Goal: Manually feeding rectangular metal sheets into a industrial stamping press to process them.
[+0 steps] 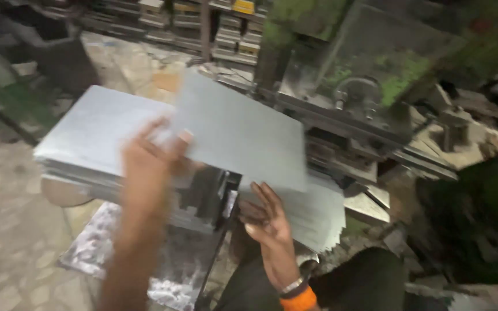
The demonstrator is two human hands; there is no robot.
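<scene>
Grey sheet metal is what you have in hand: in the head view your left hand (148,167) holds one flat sheet (240,129) by its near-left edge, thumb on top and fingers (155,128) curled on that edge, so the sheet spreads away up and to the right of your grip. It hangs tilted, long axis running from upper left to lower right, its far corner pointing at the green machine (364,86). Your right hand (266,222), fingers spread flat, rests on the lower stack (318,216), just under the lifted sheet. Another stack (96,129) lies left, partly under it. The left hand is nearer.
</scene>
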